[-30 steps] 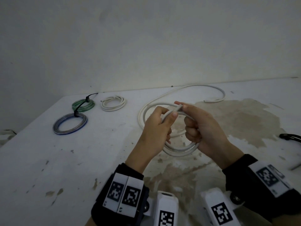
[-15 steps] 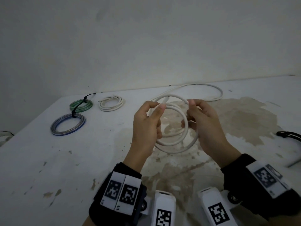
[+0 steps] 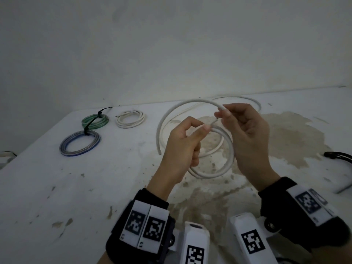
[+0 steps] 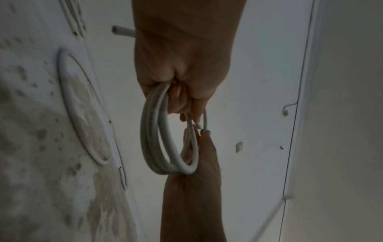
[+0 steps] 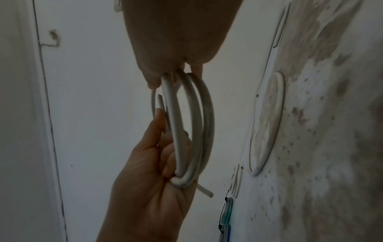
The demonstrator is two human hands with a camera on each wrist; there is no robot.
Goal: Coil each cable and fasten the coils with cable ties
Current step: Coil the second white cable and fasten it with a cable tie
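I hold a thick white cable (image 3: pixel 219 173) above the stained white table (image 3: pixel 95 187), wound into a few loops. My left hand (image 3: pixel 198 130) grips the left side of the coil (image 4: pixel 157 147), thumb and forefinger pinching the top. My right hand (image 3: pixel 221 113) pinches the cable just above the coil, with its other fingers behind the loops (image 5: pixel 186 131). From that pinch the loose tail (image 3: pixel 190 101) arcs up and round to the left, ending in the air. In the right wrist view the cut end (image 5: pixel 205 192) pokes out past my left palm.
At the far left lie a green coil (image 3: pixel 95 121) and a blue coil (image 3: pixel 80 143), each with a black tie, and a small white coil (image 3: pixel 130 120). More white cable (image 3: pixel 256 103) lies behind my hands. Black ties (image 3: pixel 339 156) sit at the right edge.
My right hand has moved its pinch up off the coil onto the cable above. The loose tail has swung up into a wide arc to the left. My left hand keeps the coil.
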